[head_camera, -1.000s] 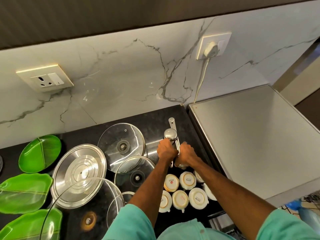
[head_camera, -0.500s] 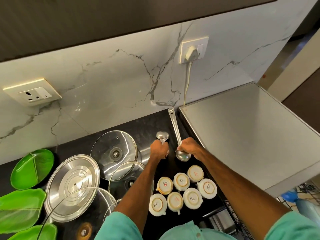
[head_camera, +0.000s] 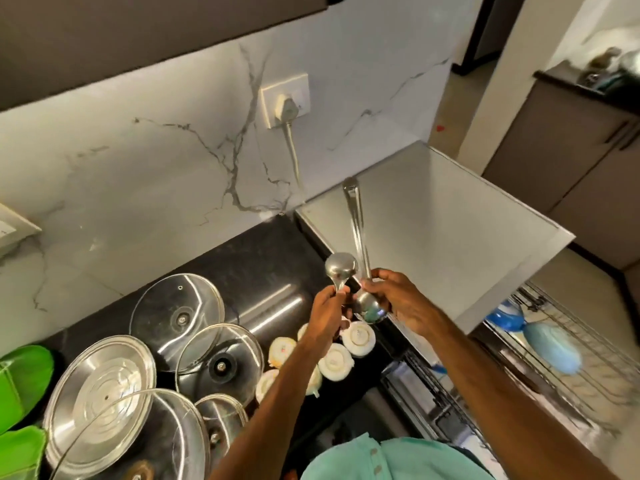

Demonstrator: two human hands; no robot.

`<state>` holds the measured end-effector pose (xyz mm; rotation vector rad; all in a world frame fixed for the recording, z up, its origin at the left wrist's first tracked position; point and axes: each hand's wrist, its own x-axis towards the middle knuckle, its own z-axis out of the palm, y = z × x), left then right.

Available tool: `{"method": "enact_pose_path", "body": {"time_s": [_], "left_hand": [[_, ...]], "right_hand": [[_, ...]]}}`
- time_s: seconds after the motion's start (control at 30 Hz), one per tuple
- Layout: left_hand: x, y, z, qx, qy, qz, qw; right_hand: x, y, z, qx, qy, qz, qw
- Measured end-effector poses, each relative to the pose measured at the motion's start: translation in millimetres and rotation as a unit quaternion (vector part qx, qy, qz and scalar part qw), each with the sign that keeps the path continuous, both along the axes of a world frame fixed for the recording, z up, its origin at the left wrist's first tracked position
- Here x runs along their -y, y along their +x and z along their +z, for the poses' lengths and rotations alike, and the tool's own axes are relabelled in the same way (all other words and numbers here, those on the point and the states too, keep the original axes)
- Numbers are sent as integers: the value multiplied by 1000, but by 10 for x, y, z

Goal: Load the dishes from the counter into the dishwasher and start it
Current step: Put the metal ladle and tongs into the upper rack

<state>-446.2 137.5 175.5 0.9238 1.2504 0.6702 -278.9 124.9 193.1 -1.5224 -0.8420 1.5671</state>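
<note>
Black stone counter [head_camera: 270, 258] beneath a veined marble wall; head view. The left hand [head_camera: 327, 313] curls round the stem of a small steel ladle [head_camera: 341, 268], bowl upward. The right hand [head_camera: 398, 299] pinches a long steel ladle [head_camera: 370, 308] just above its bowl, handle pointing away. Both ladles are held close together above the counter. Inverted white cups [head_camera: 360, 336], glass lids [head_camera: 176, 306], a steel lid [head_camera: 100, 386] and green plates [head_camera: 20, 375] lie unloaded. The pulled-out wire rack [head_camera: 609, 372], lower right, shows only blue items [head_camera: 550, 344]. Loading appears barely begun, and the dishwasher has yet to be started.
</note>
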Motion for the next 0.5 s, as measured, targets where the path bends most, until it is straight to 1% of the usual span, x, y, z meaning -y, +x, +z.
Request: {"method": "enact_pose_path", "body": {"time_s": [0.17,0.3,0.4,0.47,0.5], "left_hand": [[481,600,-20,-21,1,-40,999],[756,1076,-149,-104,73,-58,990],[1001,1514,-226,-170,96,-63,979],[1243,1844,-196,-179,103,-70,976],[1383,2019,-186,-168,100,-75,978]], "right_hand": [[535,555,-39,-53,25,-100,993],[889,1016,-44,-58,39,-147,987],[1175,1518,-71,-89,59,-185,977],[1387,1918,-68,-87,64,-199,974],[1499,2124,-74,-80,68,-210,972]]}}
